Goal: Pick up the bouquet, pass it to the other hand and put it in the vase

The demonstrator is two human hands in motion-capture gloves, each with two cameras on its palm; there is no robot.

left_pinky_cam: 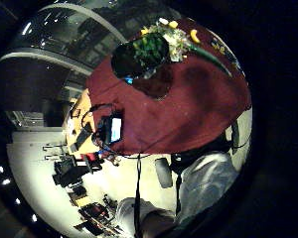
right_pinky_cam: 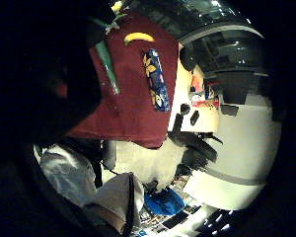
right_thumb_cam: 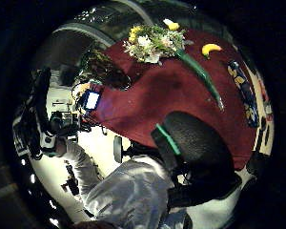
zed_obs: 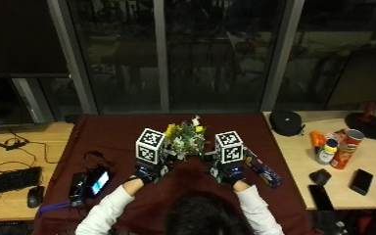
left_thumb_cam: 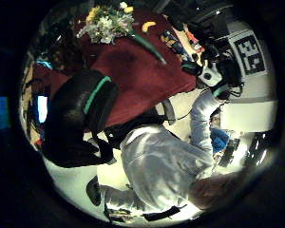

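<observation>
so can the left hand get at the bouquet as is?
Probably yes. The bouquet lies on the maroon cloth just ahead of the left hand, and nothing visible stands between them.

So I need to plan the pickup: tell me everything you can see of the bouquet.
The bouquet lies flat on the dark red tablecloth, toward the table's far side, between the raised left hand and right hand. Its head is a mix of white and yellow blossoms with green leaves; the palm views show a long green stem wrap trailing from it across the cloth. A banana lies beside the stem, apart from it. Neither hand touches the bouquet.
</observation>
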